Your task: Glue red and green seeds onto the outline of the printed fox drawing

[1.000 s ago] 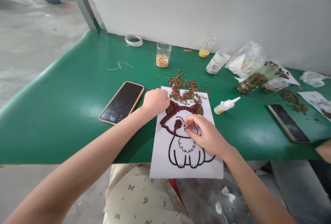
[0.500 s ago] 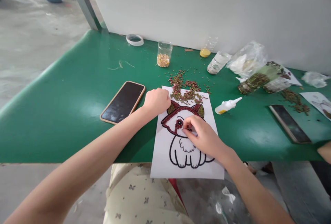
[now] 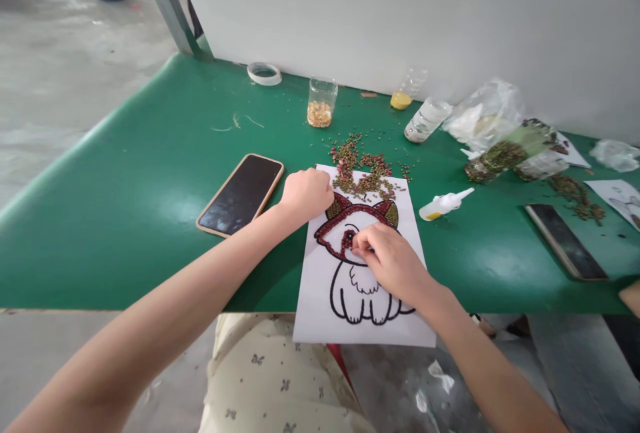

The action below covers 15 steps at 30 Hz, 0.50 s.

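Observation:
A white sheet [image 3: 320, 300] with a black-outlined animal drawing lies at the near edge of the green table [image 3: 125, 186]. The animal's head outline, ears and one eye are covered with dark red and green beans. My left hand [image 3: 306, 194] is curled in a fist and rests on the sheet's top left corner. My right hand [image 3: 387, 261] lies over the animal's face, its fingertips pinched together by the red eye patch; what they hold is too small to make out. A pile of loose red and green beans [image 3: 363, 173] sits at the sheet's top edge.
A dark phone [image 3: 241, 194] lies left of the sheet, a small glue bottle [image 3: 443, 204] to its right. A glass of yellow kernels [image 3: 320, 104], a tape roll [image 3: 265, 74], bottles and bean bags [image 3: 505, 148] stand further back. Another phone [image 3: 565, 241] lies at right. Another person's hand [image 3: 631, 297] shows at the right edge.
My right hand has slid a little left across the drawing's face toward the red eye patch. The left hand stays put. The camera shifted slightly.

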Available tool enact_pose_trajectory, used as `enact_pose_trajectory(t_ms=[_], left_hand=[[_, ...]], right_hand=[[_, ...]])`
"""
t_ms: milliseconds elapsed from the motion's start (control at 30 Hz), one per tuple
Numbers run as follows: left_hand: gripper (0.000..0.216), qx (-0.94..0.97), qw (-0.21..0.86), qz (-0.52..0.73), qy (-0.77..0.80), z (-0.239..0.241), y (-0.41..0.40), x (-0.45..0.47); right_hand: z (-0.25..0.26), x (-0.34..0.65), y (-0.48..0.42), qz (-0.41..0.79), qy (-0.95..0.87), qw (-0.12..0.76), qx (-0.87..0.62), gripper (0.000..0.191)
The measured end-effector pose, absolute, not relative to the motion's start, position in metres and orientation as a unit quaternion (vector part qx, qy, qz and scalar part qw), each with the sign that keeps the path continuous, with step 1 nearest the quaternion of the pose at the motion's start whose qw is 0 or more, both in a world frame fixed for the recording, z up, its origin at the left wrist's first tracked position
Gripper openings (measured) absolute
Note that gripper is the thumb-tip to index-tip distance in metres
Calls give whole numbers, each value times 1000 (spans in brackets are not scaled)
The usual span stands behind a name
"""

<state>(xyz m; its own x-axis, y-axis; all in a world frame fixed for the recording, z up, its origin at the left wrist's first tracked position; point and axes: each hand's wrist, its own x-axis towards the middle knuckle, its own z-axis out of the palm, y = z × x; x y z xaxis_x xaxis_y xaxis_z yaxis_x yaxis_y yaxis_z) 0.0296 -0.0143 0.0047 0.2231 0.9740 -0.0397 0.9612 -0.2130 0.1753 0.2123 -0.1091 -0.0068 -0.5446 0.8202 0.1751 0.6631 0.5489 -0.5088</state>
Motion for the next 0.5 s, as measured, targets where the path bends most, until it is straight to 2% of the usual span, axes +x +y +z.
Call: enact_pose_trajectory(t_ms=[500], left_hand=[[36, 779, 72, 38, 622, 4, -13, 30]], right_hand=[[-5, 207, -110, 138, -860, 232, -433, 20]])
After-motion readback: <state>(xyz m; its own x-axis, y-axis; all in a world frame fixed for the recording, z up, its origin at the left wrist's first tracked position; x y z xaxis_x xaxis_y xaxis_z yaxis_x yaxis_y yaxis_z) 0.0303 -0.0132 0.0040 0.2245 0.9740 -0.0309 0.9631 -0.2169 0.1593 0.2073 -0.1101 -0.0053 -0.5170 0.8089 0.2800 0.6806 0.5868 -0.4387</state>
